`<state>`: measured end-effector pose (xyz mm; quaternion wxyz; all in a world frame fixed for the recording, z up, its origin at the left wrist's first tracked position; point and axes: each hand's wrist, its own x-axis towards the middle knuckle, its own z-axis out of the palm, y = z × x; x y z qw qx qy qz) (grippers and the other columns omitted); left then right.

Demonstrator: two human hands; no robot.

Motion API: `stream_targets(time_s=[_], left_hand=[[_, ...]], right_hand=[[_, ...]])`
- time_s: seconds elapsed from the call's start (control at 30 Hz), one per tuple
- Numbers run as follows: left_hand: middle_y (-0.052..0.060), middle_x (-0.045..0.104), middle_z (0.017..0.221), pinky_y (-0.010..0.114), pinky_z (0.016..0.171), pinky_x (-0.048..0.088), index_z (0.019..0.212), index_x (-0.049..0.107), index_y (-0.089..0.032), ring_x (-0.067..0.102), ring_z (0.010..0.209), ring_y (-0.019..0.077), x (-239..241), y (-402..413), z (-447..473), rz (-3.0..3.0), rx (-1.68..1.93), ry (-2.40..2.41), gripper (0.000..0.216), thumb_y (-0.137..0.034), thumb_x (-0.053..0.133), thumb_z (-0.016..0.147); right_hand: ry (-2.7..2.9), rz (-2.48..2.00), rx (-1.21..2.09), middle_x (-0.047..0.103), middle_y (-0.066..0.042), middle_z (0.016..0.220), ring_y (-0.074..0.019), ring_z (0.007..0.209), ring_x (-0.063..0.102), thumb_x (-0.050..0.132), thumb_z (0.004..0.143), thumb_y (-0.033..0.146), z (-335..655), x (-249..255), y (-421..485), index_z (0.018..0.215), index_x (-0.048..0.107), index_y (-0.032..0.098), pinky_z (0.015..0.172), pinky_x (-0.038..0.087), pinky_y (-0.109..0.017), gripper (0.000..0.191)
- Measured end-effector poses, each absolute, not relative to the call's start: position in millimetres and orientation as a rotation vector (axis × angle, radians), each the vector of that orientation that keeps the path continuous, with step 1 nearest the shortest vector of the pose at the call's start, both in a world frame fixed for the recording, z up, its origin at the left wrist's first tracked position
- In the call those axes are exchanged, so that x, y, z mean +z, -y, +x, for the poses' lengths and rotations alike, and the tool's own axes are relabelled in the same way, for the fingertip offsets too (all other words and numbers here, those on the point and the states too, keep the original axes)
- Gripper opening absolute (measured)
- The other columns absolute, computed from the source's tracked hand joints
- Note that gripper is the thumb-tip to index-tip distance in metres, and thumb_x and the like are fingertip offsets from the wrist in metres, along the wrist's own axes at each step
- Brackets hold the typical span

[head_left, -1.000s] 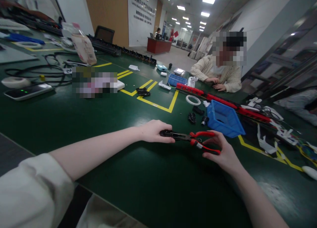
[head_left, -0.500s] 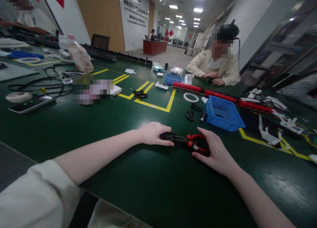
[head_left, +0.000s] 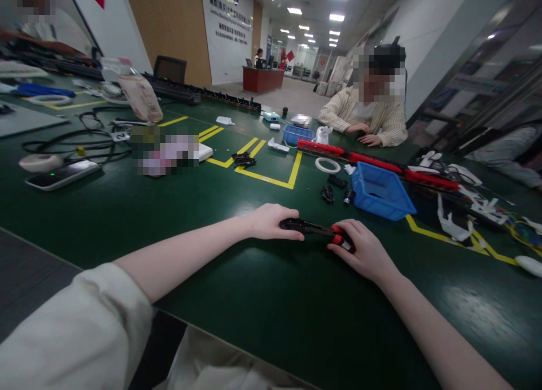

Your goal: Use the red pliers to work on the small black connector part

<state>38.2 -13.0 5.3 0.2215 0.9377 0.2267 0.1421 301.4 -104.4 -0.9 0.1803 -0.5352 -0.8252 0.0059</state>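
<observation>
1. We held the pliers (head_left: 324, 231) just right of the centre of the frame, their nose leading left and slightly upward from our right hand (head_left: 359, 249). Their long axis ran across the picture, and the black piece (head_left: 292, 225) lay at the nose end on nearly the same line.
2. Our right hand, the nearer of the 2 to the pliers, was curled around the handles. Our left hand (head_left: 271, 222) pinched the black piece between thumb and fingers. Whether the nose gripped the piece or merely met it we could not tell, since the 2 dark surfaces blended.
3. The pliers had a slim, dark, metal-looking nose and red-and-black handles, mostly covered by our fingers. The black piece looked narrow and plastic, partly hidden.
4. Below spread the green table (head_left: 262, 299), smooth, with a dull sheen at the lower right.
5. Right of centre, higher up, stood the blue bin (head_left: 376, 205), plastic with sloping walls; near its left side lay a lumpy black clip (head_left: 327, 193).
</observation>
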Motion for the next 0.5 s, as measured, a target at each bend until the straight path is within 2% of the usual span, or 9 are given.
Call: stream_targets(time_s=[0.23,0.5], left_hand=[[-0.004,0.053,0.067,0.019,0.052,0.029,0.083,0.055,-0.017,0.050,0.060,0.0103,3,26,47,2.362,0.435,-0.583,0.045,-0.061,0.052,0.082],[-0.003,0.054,0.068,0.020,0.053,0.029,0.083,0.055,-0.018,0.050,0.061,0.0107,2,32,52,2.407,0.411,-0.554,0.045,-0.063,0.054,0.080]], right_hand=[[2.300,-1.369,-0.073,0.059,-0.010,0.099,-0.0239,0.090,0.058,0.058,0.083,0.041,307,-2,110,0.105,0.051,0.020,0.075,0.051,-0.039,0.031],[2.356,-1.272,-0.136,0.061,-0.010,0.097,-0.0239,0.088,0.059,0.059,0.081,0.039,305,-1,114,0.103,0.052,0.019,0.073,0.050,-0.038,0.030]])
